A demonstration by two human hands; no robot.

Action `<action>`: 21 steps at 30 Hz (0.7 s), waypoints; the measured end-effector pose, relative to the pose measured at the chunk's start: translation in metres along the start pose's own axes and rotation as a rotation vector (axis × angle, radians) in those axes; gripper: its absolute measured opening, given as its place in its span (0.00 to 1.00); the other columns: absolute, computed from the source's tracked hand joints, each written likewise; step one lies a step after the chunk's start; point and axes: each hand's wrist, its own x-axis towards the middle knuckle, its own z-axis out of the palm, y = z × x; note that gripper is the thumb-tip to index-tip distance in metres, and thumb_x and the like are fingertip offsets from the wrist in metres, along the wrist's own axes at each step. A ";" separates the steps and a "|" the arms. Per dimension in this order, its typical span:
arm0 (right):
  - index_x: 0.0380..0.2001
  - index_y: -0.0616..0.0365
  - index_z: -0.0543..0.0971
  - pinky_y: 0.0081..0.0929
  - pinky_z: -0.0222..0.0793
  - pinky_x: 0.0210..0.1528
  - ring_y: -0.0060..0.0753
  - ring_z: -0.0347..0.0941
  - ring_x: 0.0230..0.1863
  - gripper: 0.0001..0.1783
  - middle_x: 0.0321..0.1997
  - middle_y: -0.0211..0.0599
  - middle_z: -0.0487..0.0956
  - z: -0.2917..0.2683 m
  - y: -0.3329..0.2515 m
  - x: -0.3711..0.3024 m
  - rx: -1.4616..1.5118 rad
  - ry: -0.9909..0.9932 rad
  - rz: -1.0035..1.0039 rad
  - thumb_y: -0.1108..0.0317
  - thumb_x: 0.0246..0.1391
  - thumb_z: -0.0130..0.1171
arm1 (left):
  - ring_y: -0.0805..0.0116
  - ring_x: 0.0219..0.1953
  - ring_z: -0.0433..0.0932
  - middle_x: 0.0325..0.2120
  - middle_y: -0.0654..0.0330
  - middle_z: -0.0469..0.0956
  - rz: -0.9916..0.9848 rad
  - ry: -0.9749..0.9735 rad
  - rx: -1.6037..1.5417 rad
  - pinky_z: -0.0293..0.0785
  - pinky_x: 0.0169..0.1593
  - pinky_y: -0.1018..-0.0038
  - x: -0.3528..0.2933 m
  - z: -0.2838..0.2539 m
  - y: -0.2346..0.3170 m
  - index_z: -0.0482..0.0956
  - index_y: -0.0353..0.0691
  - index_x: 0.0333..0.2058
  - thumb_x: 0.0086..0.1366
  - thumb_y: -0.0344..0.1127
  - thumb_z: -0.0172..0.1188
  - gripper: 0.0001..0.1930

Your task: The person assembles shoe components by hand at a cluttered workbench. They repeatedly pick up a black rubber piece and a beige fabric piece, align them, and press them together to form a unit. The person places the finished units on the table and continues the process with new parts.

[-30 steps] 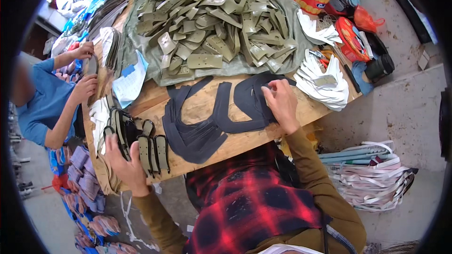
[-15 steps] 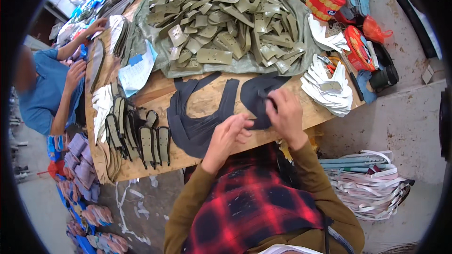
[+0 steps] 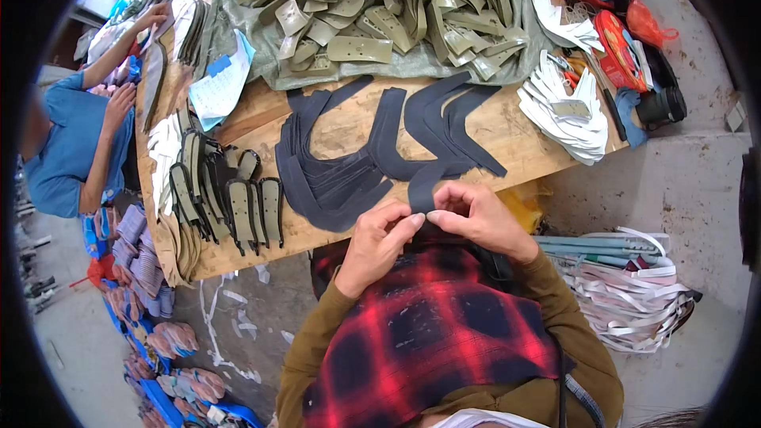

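Observation:
In front of my waist, at the table's front edge, my left hand (image 3: 374, 244) and my right hand (image 3: 485, 222) come close together. They pinch the near end of a dark grey-blue fabric strip (image 3: 425, 184) between thumbs and fingers. Its far end rises toward the other cut pieces on the table, where I cannot tell it apart from them. Just beyond my hands lie curved dark fabric pieces (image 3: 329, 182), overlapping in a fanned pile at left. More angled dark pieces (image 3: 440, 123) spread out to its right.
Olive curved plates (image 3: 380, 16) heap on a green sheet at the back. Black-edged olive pieces (image 3: 254, 206) stand left; white curved strips (image 3: 559, 111) lie right, near a red tin (image 3: 618, 51). At far left, a co-worker in a blue shirt (image 3: 83, 135) reaches over the table.
My hands have drawn together and nearer to me, now pinching a dark strip. The dark pieces at right, bunched under my right hand before, now lie spread apart. The whole view has shifted slightly.

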 end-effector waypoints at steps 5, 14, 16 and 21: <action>0.42 0.63 0.78 0.18 0.70 0.37 0.19 0.74 0.33 0.10 0.35 0.29 0.81 -0.031 0.012 -0.021 -0.568 0.121 -0.045 0.74 0.59 0.54 | 0.80 0.20 0.70 0.22 0.66 0.72 -0.035 -0.056 -0.011 0.64 0.24 0.80 -0.011 -0.010 0.017 0.77 0.32 0.29 0.67 0.32 0.59 0.09; 0.33 0.62 0.77 0.20 0.65 0.30 0.15 0.68 0.28 0.06 0.27 0.26 0.76 0.011 -0.004 -0.011 -0.067 -0.043 -0.064 0.70 0.58 0.59 | 0.84 0.22 0.69 0.22 0.69 0.72 -0.023 -0.065 0.029 0.65 0.26 0.83 -0.014 -0.007 0.009 0.78 0.35 0.33 0.68 0.35 0.59 0.09; 0.29 0.62 0.76 0.24 0.67 0.29 0.18 0.70 0.26 0.05 0.23 0.30 0.76 0.007 -0.006 -0.014 -0.201 -0.066 -0.088 0.71 0.54 0.58 | 0.83 0.22 0.69 0.22 0.70 0.73 -0.170 -0.107 -0.080 0.65 0.27 0.83 -0.018 -0.008 0.015 0.78 0.35 0.33 0.68 0.35 0.59 0.08; 0.36 0.63 0.79 0.25 0.73 0.37 0.22 0.77 0.34 0.08 0.31 0.36 0.81 -0.016 0.016 -0.020 -0.311 0.097 -0.126 0.70 0.60 0.54 | 0.81 0.22 0.70 0.24 0.69 0.73 -0.159 -0.056 -0.188 0.67 0.29 0.82 -0.017 -0.012 0.015 0.78 0.35 0.34 0.68 0.33 0.58 0.07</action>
